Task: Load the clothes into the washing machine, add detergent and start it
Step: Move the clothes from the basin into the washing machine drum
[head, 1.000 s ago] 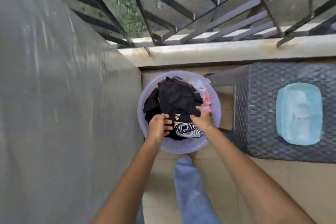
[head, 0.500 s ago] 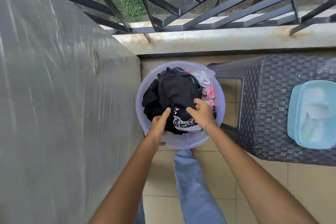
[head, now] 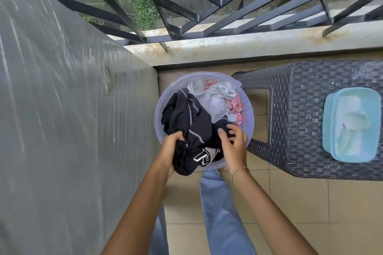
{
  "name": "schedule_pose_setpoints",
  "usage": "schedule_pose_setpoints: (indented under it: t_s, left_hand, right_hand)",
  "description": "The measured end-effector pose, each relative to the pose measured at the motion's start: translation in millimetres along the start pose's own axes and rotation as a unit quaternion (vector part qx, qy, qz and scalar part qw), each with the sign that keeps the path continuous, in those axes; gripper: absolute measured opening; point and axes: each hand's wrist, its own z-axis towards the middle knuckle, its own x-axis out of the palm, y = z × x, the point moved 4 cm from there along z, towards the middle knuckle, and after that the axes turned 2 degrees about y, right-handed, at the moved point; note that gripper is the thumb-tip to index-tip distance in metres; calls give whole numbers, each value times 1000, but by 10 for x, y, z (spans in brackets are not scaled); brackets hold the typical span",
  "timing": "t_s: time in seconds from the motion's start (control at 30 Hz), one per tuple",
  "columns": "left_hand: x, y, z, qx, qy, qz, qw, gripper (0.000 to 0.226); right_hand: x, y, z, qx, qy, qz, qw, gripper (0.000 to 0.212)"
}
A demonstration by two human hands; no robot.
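Both hands, left (head: 173, 147) & right (head: 233, 143), bunched into soft, light black garment (head: 186, 118) in basin (head: 249, 114); prob. floppy, so best gathered whole.

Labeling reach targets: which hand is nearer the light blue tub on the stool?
Right. The right hand is in the basin, on the side beside the stool carrying the tub. The left hand grips black clothes at the basin's far side.

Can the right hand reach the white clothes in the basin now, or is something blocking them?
Probably yes. The white clothes lie uncovered just beyond the right hand, but that hand is gripping the black garment, so it must let go first.
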Motion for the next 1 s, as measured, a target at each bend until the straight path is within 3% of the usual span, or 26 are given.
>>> schedule_pose_setpoints:
  t_s: [0.07, 0.13, 0.27, 0.37, 0.4, 0.47, 0.5, 0.63, 0.73, 0.83, 0.9, 1.0]
  left_hand:
    - [-34, 21, -36, -1, 27, -34, 999, 19]
    - [-58, 33, -98, -25, 52, -36, 998, 8]
    - [-43, -7, -242, -46, 126, -25, 991, 9]
    - [20, -101, -208, -29, 157, -90, 983, 53]
    - [0, -137, -210, -7, 148, -83, 985, 50]
    - [-26, -207, -257, 45, 143, -31, 988, 22]
    - [-34, -209, -270, 28, 149, -61, 987, 9]
    - [-42, -315, -354, 116, 135, -120, 977, 39]
    - [-12, -395, -512, 189, 146, -177, 955, 56]
    - [117, -424, -734, 224, 163, -168, 946, 61]
    - [189, -498, -934, 249, 187, -174, 934, 67]
    - [207, -676, -1212, 280, 215, -214, 911, 78]
  right_hand:
    - [88, -81, 83, 131, 78, 123, 981, 58]
    - [220, -117, 119, 207, 167, 234, 935, 71]
    - [279, 62, 146, 165, 267, 204, 927, 57]
    - [198, 24, 177, 192, 225, 178, 938, 39]
    - [140, 28, 197, 188, 203, 162, 947, 35]
    - [106, 148, 209, 197, 217, 139, 946, 31]
    - [106, 244, 208, 197, 222, 143, 944, 29]
    - [98, 575, 228, 132, 195, 138, 962, 27]
    - [-22, 715, 148, 91, 161, 199, 962, 22]
    - [-155, 873, 26, 77, 133, 191, 969, 38]
    - [-243, 1067, -162, 67, 151, 269, 949, 45]
    - [-367, 1405, -470, 14, 253, 377, 891, 49]
